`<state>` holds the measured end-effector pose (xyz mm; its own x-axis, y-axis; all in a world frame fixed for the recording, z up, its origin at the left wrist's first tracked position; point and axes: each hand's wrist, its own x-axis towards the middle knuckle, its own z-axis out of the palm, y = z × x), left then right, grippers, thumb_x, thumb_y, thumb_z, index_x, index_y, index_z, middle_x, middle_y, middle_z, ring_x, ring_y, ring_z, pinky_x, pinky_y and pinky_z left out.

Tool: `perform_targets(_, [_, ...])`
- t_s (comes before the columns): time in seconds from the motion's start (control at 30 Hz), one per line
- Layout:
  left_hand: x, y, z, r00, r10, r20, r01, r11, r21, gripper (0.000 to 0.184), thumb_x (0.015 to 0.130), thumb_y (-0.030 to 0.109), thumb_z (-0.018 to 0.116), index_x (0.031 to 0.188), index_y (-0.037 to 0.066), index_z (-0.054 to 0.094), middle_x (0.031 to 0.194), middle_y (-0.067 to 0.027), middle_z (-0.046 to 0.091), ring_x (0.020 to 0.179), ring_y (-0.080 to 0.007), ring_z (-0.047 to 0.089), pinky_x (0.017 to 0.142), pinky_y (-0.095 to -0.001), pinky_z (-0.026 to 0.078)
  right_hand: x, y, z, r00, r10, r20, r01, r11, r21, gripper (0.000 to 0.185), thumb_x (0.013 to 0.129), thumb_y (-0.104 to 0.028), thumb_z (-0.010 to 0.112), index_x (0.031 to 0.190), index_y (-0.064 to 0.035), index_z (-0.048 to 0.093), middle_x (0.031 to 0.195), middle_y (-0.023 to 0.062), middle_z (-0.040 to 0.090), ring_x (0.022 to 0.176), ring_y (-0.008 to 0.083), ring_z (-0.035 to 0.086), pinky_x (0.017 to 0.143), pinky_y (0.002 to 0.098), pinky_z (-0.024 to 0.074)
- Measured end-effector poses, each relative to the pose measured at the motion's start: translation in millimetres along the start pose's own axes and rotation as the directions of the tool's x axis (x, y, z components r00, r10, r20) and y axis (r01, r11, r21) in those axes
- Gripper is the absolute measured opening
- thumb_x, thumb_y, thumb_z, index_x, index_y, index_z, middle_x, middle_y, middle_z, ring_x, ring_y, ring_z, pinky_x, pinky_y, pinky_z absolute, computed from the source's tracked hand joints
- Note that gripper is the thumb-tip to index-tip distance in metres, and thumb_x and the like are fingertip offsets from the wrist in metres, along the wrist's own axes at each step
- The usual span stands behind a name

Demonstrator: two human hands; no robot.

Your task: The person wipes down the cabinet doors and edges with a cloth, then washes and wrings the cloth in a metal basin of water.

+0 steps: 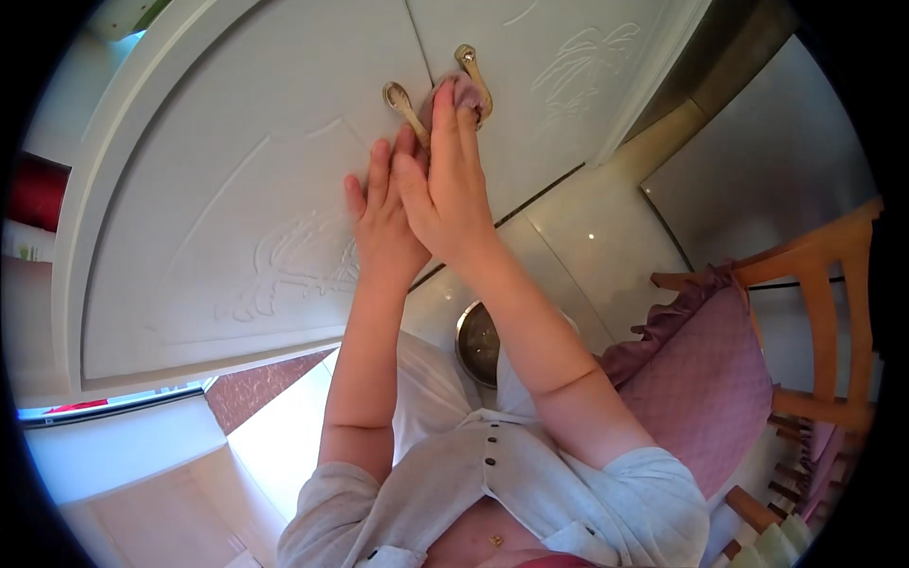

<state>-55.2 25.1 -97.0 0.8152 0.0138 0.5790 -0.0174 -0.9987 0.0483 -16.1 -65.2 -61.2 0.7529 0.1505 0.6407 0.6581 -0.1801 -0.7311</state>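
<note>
White double doors with raised relief patterns stand in front of me. The left door has a gold handle [398, 98], and the right door has another gold handle [468, 59]. My right hand [450, 194] holds a pinkish-purple cloth [466, 92] against the lower part of the right handle, its fingers stretched out over it. Beside it, my left hand [386, 222] rests on the left door [237, 123] just below the left handle, fingers spread. The right hand partly covers the left hand's thumb side, and the cloth's far side is hidden.
A round metal basin [478, 343] sits on the tiled floor [559, 246] by my legs. To the right stands a wooden chair [819, 322] with a quilted purple cushion [705, 379]. A pale wooden cabinet [161, 502] is at lower left.
</note>
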Motion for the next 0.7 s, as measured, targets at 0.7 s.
perform_targets(0.7, [0, -2, 1, 0.991, 0.118, -0.057, -0.107, 0.98, 0.165, 0.059, 0.082, 0.02, 0.059, 0.138, 0.01, 0.045, 0.152, -0.0065, 0.031, 0.145, -0.0266, 0.017, 0.113, -0.0509, -0.003, -20, 72, 14, 0.952, -0.278, -0.13, 0.267, 0.959, -0.097, 0.047, 0.084, -0.009, 0.057, 0.128, 0.0049, 0.049, 0.126, 0.0213, 0.05, 0.114, 0.0402, 0.047, 0.098, 0.0451, 0.0377])
